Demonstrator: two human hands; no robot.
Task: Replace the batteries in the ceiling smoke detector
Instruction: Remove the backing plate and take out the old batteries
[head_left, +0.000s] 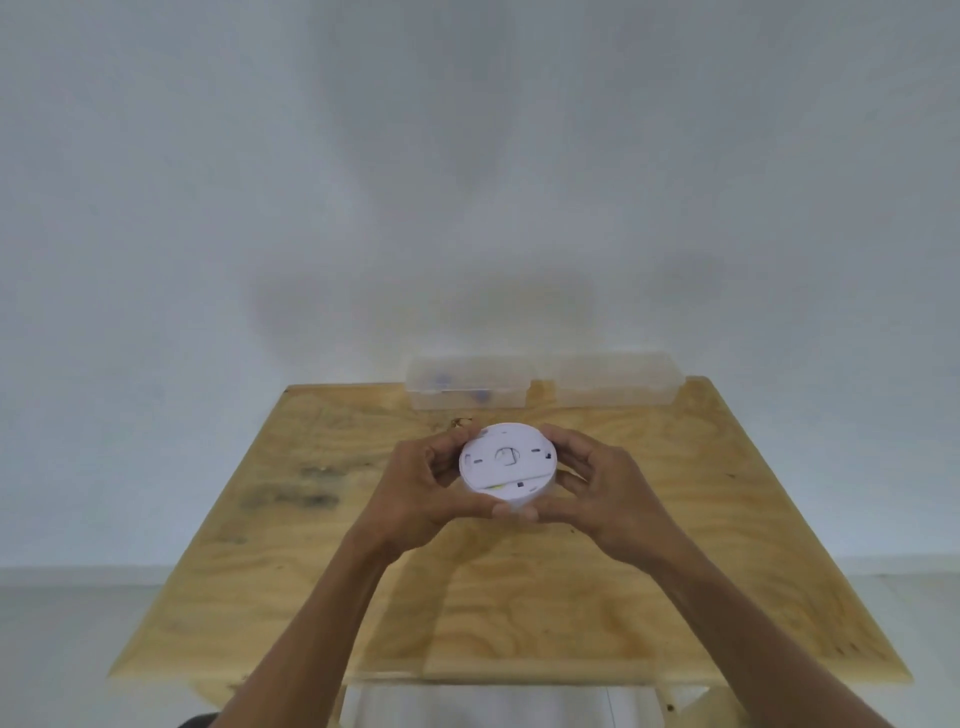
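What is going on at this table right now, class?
A person holds a round white smoke detector above a wooden table, with the left hand and right hand gripping opposite sides. Its flat back faces up and looks closed. Two clear plastic boxes sit at the far edge; the left one holds small dark items, too blurred to identify.

Two clear plastic boxes (540, 387) block the table's (727, 545) far edge; bare wood lies open along the left, right and near edges.
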